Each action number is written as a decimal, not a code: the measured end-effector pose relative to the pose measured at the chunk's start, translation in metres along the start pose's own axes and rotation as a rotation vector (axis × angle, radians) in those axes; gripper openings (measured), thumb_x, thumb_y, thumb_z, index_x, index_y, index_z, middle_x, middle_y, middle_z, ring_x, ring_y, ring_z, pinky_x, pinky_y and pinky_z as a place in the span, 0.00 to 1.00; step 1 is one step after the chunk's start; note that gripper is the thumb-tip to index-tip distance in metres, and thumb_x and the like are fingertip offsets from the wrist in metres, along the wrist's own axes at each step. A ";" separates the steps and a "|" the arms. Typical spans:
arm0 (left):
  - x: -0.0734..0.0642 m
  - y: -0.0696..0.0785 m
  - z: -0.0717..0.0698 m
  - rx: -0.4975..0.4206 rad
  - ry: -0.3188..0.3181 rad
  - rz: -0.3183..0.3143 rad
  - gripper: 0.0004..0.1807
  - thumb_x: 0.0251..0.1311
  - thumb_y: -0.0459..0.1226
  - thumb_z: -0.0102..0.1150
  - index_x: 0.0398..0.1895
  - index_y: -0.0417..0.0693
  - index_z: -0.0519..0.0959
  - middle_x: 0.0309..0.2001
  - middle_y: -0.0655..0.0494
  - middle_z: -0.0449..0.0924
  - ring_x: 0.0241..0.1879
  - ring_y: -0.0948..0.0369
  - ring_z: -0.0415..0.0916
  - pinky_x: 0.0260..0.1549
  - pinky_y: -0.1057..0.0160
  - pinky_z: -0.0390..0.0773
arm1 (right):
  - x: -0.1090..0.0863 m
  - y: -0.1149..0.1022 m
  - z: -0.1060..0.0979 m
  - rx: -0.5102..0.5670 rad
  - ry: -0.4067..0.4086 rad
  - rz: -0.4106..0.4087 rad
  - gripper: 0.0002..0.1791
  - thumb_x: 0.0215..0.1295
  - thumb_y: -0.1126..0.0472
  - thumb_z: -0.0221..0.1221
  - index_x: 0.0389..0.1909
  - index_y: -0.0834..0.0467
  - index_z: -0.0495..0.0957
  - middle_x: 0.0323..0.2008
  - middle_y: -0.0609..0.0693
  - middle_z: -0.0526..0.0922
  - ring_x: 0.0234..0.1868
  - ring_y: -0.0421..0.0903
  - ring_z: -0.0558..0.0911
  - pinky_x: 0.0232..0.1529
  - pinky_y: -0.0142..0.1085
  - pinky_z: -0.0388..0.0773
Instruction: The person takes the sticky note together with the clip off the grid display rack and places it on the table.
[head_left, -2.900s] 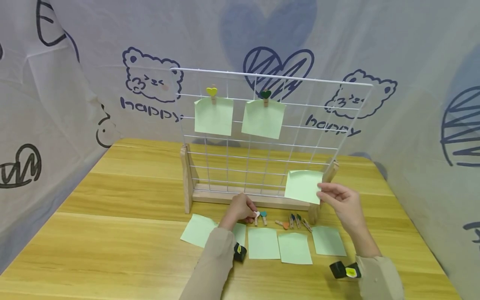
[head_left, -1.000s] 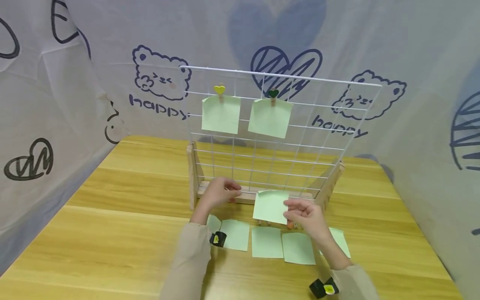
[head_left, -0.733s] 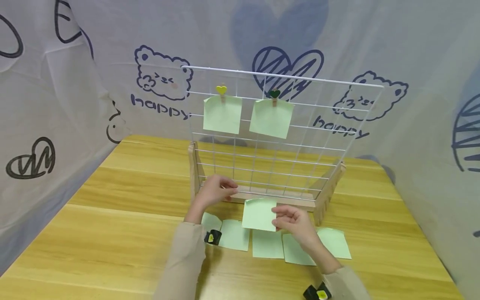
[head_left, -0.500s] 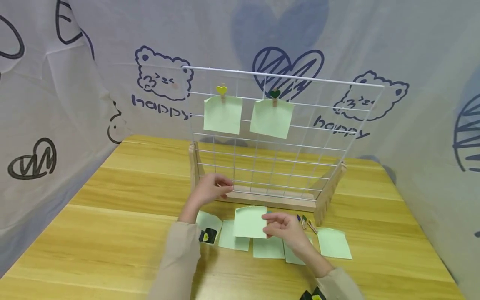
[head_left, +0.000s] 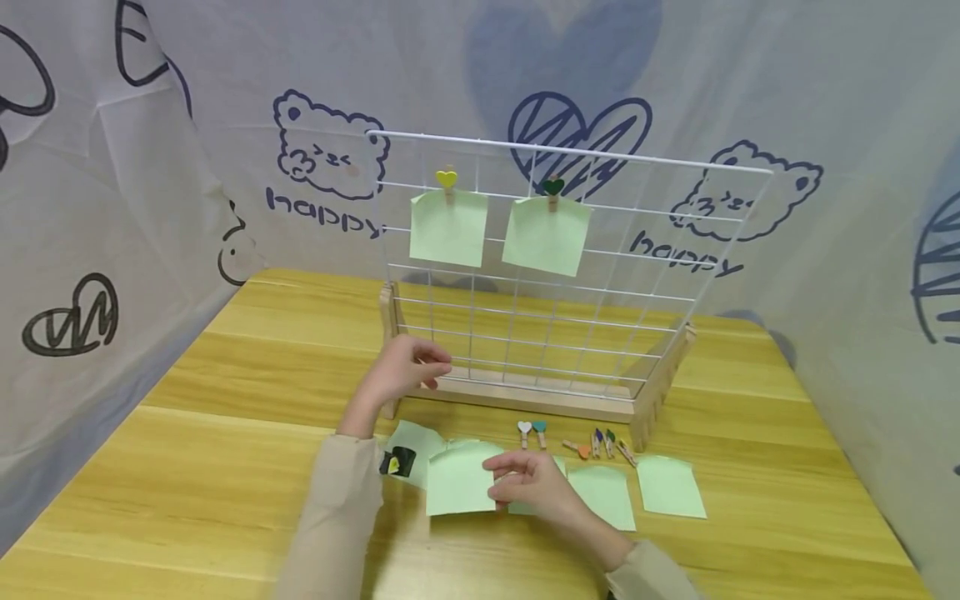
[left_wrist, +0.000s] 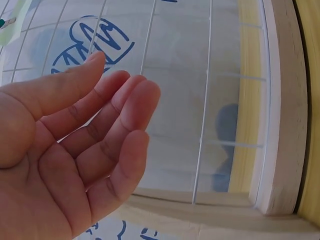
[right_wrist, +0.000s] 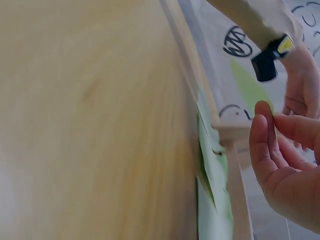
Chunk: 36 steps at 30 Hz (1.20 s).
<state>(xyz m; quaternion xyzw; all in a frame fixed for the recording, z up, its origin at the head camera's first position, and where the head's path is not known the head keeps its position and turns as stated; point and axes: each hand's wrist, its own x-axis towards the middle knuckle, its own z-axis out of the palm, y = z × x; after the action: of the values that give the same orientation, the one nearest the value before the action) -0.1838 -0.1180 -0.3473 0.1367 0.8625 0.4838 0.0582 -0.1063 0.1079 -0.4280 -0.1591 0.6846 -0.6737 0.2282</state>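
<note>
Pale green sticky notes and heart-topped clothespins lie before a white wire grid. My right hand pinches one sticky note by its right edge, above others on the table; in the right wrist view that note shows between thumb and fingers. Near the grid's lower left, my left hand hovers with loosely bent fingers and, in the left wrist view, an empty palm. Two notes hang on the grid, the left note under a yellow heart clothespin, the right note under a dark green one.
The grid stands in a wooden base. In front lie white, teal and orange heart clothespins, beside several others. A row of notes lies nearer, including one note at right. A printed cloth hangs behind the table.
My right hand has carried its note left and down from the grid's right side. My left hand has left the white clothespin, moving left and up. The clothespins show again from behind the note.
</note>
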 end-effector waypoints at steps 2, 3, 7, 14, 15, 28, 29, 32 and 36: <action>-0.001 0.000 -0.003 0.005 0.001 0.001 0.11 0.58 0.32 0.55 0.40 0.32 0.78 0.33 0.46 0.79 0.25 0.55 0.77 0.27 0.55 0.77 | 0.001 0.003 0.006 0.021 -0.013 0.006 0.18 0.53 0.72 0.58 0.46 0.76 0.70 0.33 0.53 0.74 0.25 0.40 0.78 0.32 0.33 0.78; -0.001 -0.001 -0.004 0.011 0.001 0.001 0.11 0.58 0.32 0.55 0.40 0.32 0.78 0.33 0.46 0.79 0.25 0.55 0.77 0.27 0.56 0.77 | 0.002 0.004 0.010 0.032 -0.016 0.012 0.18 0.53 0.73 0.58 0.45 0.76 0.71 0.33 0.53 0.74 0.25 0.40 0.78 0.32 0.33 0.78; -0.002 -0.004 -0.010 0.029 0.008 -0.001 0.11 0.58 0.31 0.55 0.40 0.31 0.77 0.33 0.46 0.79 0.25 0.54 0.77 0.27 0.57 0.78 | 0.004 0.009 0.025 0.084 -0.038 0.043 0.18 0.51 0.75 0.58 0.45 0.76 0.71 0.32 0.53 0.75 0.24 0.40 0.78 0.30 0.31 0.78; -0.004 -0.007 -0.019 0.058 0.017 -0.004 0.12 0.58 0.32 0.55 0.41 0.31 0.77 0.35 0.43 0.79 0.25 0.58 0.77 0.32 0.54 0.78 | 0.010 0.015 0.048 0.155 -0.071 0.064 0.18 0.49 0.78 0.57 0.44 0.78 0.71 0.30 0.52 0.76 0.23 0.40 0.78 0.28 0.30 0.78; -0.004 -0.008 -0.021 0.061 0.018 -0.005 0.12 0.58 0.32 0.55 0.41 0.31 0.77 0.35 0.44 0.79 0.25 0.58 0.77 0.32 0.54 0.78 | 0.011 0.015 0.050 0.155 -0.072 0.066 0.18 0.49 0.78 0.57 0.44 0.78 0.71 0.29 0.52 0.76 0.22 0.40 0.78 0.27 0.30 0.78; -0.007 -0.009 -0.028 0.085 0.020 -0.013 0.11 0.59 0.32 0.54 0.41 0.32 0.77 0.35 0.44 0.79 0.26 0.55 0.77 0.30 0.59 0.78 | 0.028 0.014 0.087 0.208 -0.115 0.089 0.16 0.49 0.81 0.55 0.43 0.77 0.72 0.29 0.54 0.78 0.23 0.41 0.79 0.28 0.32 0.79; -0.007 -0.008 -0.028 0.085 0.019 -0.016 0.11 0.59 0.32 0.54 0.41 0.32 0.77 0.35 0.44 0.79 0.26 0.54 0.77 0.31 0.58 0.78 | 0.029 0.015 0.089 0.209 -0.120 0.092 0.16 0.49 0.82 0.55 0.43 0.77 0.72 0.29 0.55 0.78 0.24 0.42 0.80 0.29 0.32 0.79; -0.007 -0.008 -0.030 0.084 0.009 -0.025 0.12 0.59 0.32 0.54 0.41 0.31 0.76 0.35 0.44 0.78 0.27 0.52 0.78 0.33 0.55 0.78 | 0.031 0.015 0.093 0.202 -0.133 0.099 0.17 0.50 0.82 0.54 0.45 0.76 0.71 0.33 0.58 0.78 0.28 0.48 0.82 0.31 0.33 0.79; -0.007 -0.009 -0.031 0.097 0.008 -0.024 0.11 0.59 0.32 0.54 0.41 0.31 0.76 0.35 0.44 0.78 0.28 0.51 0.78 0.33 0.54 0.78 | 0.035 0.014 0.098 0.172 -0.153 0.107 0.20 0.51 0.81 0.54 0.48 0.76 0.70 0.37 0.60 0.77 0.33 0.56 0.81 0.33 0.34 0.79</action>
<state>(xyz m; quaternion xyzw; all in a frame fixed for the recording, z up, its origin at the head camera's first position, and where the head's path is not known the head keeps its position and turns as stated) -0.1862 -0.1499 -0.3387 0.1270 0.8868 0.4411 0.0538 -0.0830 0.0072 -0.4445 -0.1531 0.6124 -0.7029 0.3280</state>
